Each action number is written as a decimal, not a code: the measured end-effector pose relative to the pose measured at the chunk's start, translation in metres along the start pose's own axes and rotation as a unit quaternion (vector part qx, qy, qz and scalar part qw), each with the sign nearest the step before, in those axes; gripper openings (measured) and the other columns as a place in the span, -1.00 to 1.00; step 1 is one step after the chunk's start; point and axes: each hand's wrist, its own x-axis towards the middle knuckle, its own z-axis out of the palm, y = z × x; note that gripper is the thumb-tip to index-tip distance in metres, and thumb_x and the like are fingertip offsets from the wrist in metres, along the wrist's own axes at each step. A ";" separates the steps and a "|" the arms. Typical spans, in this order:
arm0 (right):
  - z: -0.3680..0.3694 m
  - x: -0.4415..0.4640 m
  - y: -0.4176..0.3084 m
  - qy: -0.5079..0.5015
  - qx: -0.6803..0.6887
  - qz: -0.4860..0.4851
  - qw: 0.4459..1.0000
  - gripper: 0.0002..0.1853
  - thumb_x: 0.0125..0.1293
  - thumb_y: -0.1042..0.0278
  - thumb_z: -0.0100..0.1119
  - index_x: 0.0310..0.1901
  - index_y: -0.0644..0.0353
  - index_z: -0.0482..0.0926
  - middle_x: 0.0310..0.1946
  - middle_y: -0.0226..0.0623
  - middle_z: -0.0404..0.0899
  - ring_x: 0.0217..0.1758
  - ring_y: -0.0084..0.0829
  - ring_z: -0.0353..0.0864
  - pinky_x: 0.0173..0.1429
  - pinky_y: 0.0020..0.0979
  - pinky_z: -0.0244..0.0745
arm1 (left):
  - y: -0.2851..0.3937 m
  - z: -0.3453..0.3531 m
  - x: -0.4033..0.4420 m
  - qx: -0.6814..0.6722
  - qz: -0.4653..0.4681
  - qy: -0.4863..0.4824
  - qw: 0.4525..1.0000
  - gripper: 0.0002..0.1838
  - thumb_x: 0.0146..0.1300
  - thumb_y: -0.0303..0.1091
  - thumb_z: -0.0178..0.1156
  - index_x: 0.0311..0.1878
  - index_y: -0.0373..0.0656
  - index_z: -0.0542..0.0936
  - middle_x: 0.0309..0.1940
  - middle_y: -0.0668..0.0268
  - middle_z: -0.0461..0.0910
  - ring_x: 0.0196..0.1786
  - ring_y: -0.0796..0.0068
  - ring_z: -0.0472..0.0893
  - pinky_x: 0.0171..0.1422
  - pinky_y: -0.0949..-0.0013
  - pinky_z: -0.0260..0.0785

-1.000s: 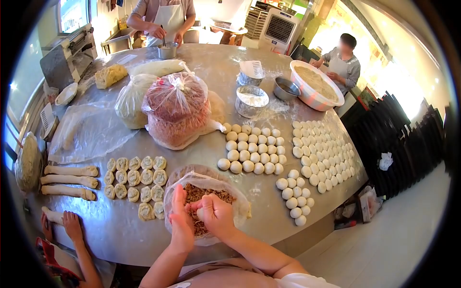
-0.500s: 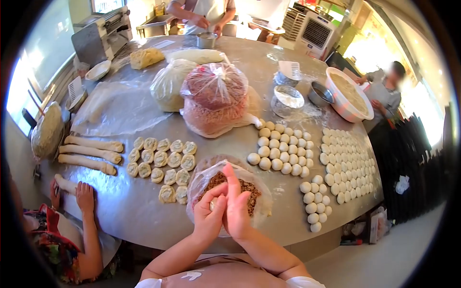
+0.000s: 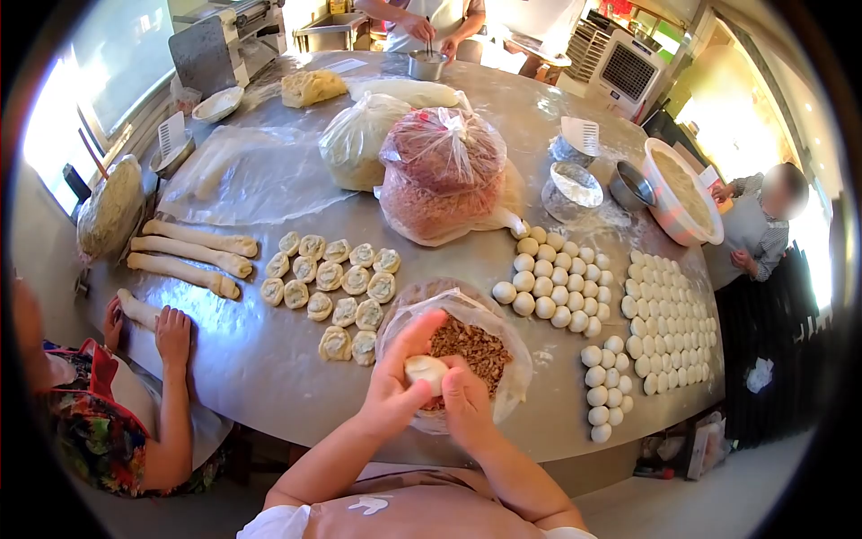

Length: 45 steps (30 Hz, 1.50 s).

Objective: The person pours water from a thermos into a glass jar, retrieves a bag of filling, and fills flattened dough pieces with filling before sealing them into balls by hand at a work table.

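Dough ball (image 3: 426, 373) sits gripped in your left fingers (image 3: 417, 335); your right fingers (image 3: 456, 386) bunch close beside it, their hold unclear. Cup it lightly and evenly, making tearing less likely, above the open plastic bag (image 3: 518, 368) beneath your fingers.

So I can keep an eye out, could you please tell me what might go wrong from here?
The dough piece sits in the left hand over the open bag of filling; if it slips, it could drop in. The bag's rim looks soft, so a wrist might fold it inward. The nearest white balls lie close to the edge of the table, where a bump could roll one off.
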 end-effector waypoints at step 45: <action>-0.291 -0.174 0.007 0.539 -0.416 0.312 0.662 -0.44 0.39 -0.18 -0.10 -0.13 0.26 0.58 -0.25 -0.01 0.65 -0.14 -0.13 0.64 -0.01 -0.18 0.48 | -0.015 0.011 0.001 0.051 -0.150 -0.119 0.980 -0.53 0.43 -0.03 0.03 0.14 -0.26 0.41 0.09 0.18 0.52 0.19 0.38 0.48 0.26 0.29 0.29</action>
